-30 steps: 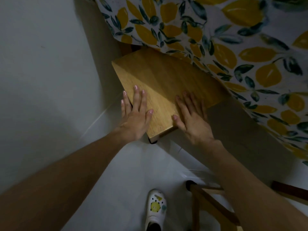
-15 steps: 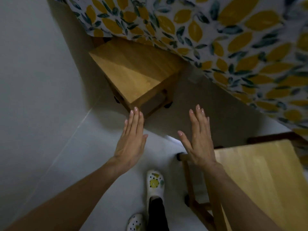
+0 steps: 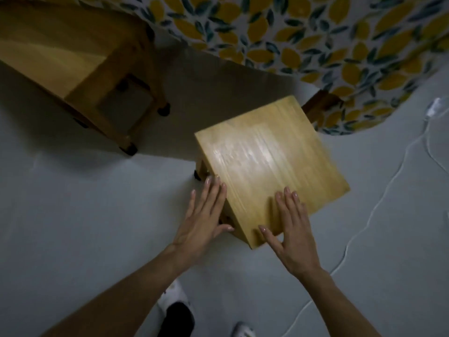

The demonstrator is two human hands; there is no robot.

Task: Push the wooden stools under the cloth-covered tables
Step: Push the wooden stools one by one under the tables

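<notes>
A wooden stool stands on the pale floor just in front of the lemon-print tablecloth, its seat fully outside the cloth. My left hand lies flat against the stool's near left side, fingers spread. My right hand rests flat on the near corner of its seat. Another wooden stool sits at the upper left, partly under the cloth's edge.
A dark wooden table leg shows below the cloth behind the near stool. A thin white cable snakes over the floor on the right. My white shoes are at the bottom of the view.
My hands left the first stool, which now sits at the upper left under the cloth. The view swung right and both hands came onto the second stool.
</notes>
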